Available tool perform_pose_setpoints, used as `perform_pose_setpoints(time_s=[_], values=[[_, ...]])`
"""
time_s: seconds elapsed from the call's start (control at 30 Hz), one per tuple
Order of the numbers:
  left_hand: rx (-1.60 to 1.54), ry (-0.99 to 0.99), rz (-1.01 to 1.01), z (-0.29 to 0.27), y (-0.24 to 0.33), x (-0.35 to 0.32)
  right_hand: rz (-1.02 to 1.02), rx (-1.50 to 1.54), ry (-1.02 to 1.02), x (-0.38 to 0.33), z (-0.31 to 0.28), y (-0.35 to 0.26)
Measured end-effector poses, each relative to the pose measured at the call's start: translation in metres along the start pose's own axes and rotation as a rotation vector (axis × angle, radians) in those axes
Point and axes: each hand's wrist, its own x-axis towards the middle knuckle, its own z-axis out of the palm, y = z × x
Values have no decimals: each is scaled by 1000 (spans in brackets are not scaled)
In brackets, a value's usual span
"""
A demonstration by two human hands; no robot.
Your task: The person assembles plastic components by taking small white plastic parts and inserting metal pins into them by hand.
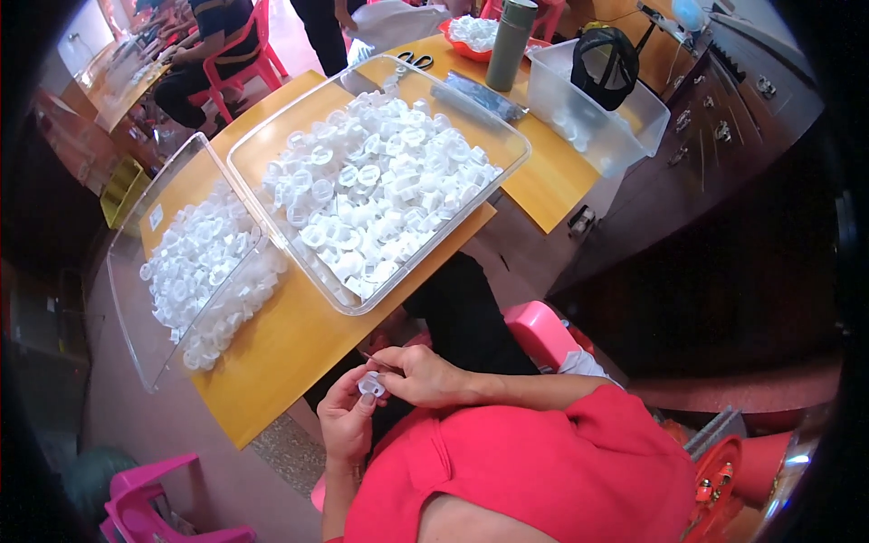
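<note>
Head view: left hand (347, 418) and right hand (424, 373) meet low in frame, over the lap, just off the near edge of the yellow table (299, 339). 1 small white plastic cap (371, 385) sits between them, left fingers curled under and pinching it, right fingertips pressed onto it from above. Both hands closed narrow around that 1 piece. Whether the right hand also holds a thin tool, cannot tell, too small. Red sleeve (543, 452) fills the lower middle.

On the table, 2 clear plastic trays. Big tray (507, 136) in the centre, piled with white caps, its near corner hanging over the table edge, close above the hands. Second tray (136, 299) to the left, tilted, also heaped with the same white caps, touching or just beside the big one.

Farther back: grey-green cylinder bottle (510, 43) upright, scissors (415, 60) near the big tray's far corner, clear bin (625, 127) with a black cap (605, 61) resting in it, red dish (462, 45) with more white pieces. Pink stool (541, 328) right of the lap, another pink stool (145, 507) bottom left. Another person seated on a red chair (253, 54) top left.
</note>
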Motion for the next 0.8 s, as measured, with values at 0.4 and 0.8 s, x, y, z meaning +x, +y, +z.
perform_pose_setpoints(time_s=[0.4,0.8], values=[[-221,67,-14,-14,-2,0,-28,6,97,4,5,8],[-81,99,72,-7,4,7,-246,-209,82,2,-3,4]])
